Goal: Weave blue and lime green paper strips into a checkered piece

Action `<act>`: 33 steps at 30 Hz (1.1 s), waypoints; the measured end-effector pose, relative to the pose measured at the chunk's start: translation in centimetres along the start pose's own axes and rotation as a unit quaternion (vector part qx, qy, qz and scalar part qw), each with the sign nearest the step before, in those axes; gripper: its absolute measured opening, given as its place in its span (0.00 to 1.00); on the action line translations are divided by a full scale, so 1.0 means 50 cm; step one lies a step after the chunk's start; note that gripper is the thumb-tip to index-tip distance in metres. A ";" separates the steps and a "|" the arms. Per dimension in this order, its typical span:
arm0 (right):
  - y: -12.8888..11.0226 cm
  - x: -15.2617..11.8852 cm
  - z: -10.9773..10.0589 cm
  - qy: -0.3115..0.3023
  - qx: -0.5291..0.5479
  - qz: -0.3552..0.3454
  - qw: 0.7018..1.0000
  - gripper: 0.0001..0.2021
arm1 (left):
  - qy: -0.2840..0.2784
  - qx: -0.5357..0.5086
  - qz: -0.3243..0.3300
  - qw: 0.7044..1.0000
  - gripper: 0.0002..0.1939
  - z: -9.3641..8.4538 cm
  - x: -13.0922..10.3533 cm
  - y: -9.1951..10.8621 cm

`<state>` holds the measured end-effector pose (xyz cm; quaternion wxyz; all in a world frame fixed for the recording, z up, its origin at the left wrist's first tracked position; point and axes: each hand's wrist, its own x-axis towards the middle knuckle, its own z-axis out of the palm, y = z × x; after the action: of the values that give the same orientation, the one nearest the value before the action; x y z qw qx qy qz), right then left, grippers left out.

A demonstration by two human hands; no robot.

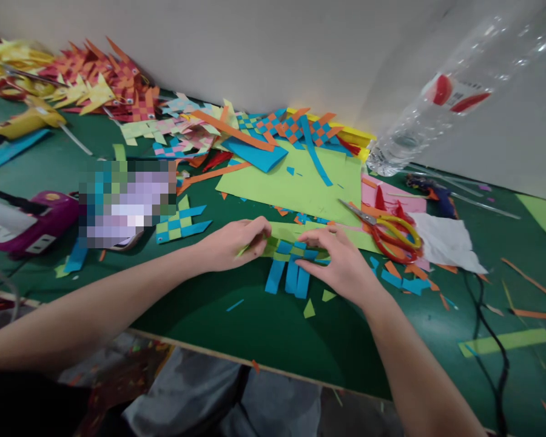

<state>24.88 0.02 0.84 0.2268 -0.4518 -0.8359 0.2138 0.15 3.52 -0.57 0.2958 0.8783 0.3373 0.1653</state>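
Note:
Between my two hands is a small weave of blue and green paper strips (pixel 292 250), its loose blue ends hanging toward me over the green table. My right hand (pixel 341 258) pinches the right side of this weave with thumb and fingers. With its fingers curled, my left hand (pixel 248 240) grips a green paper strip (pixel 273 232) at the left of the weave. A similar blue and green woven paper fish (pixel 181 223) lies to the left of my left hand. Behind my hands spreads a large light green sheet (pixel 295 182).
Scissors (pixel 391 233) with red and yellow handles lie right of my hands, beside a white tissue (pixel 446 241). A plastic bottle (pixel 455 91) leans at the back right. Left are a blurred phone (pixel 131 203), a purple power strip (pixel 36 221) and a yellow glue gun (pixel 30 118). Woven paper pieces (pixel 109 82) line the wall.

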 end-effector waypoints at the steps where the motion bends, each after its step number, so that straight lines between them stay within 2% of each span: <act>1: 0.001 0.000 0.000 0.004 -0.002 0.001 1.000 0.15 | -0.005 -0.015 -0.003 1.000 0.08 -0.001 -0.001 0.005; 7: 0.004 0.003 -0.001 0.003 0.000 0.022 1.000 0.16 | -0.064 -0.070 -0.002 0.995 0.07 0.006 -0.002 0.029; 13: 0.005 0.004 -0.001 -0.002 0.000 0.017 1.000 0.17 | -0.071 -0.042 0.028 0.996 0.06 0.022 -0.011 0.035; 19: 0.007 0.005 -0.006 0.014 0.016 0.026 0.999 0.18 | -0.072 -0.019 0.041 0.996 0.06 0.022 -0.013 0.035; 29: 0.026 0.006 0.013 -0.005 -0.008 0.055 0.998 0.21 | -0.081 -0.093 0.019 0.992 0.04 0.025 -0.012 0.047; 33: 0.035 0.006 0.021 -0.009 -0.036 0.052 0.998 0.22 | -0.068 -0.088 0.019 0.994 0.02 0.026 -0.013 0.049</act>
<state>25.27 0.99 -0.92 0.1913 -0.5004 -0.8205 0.1997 1.52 1.06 -0.08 0.3909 0.8644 0.2840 0.1395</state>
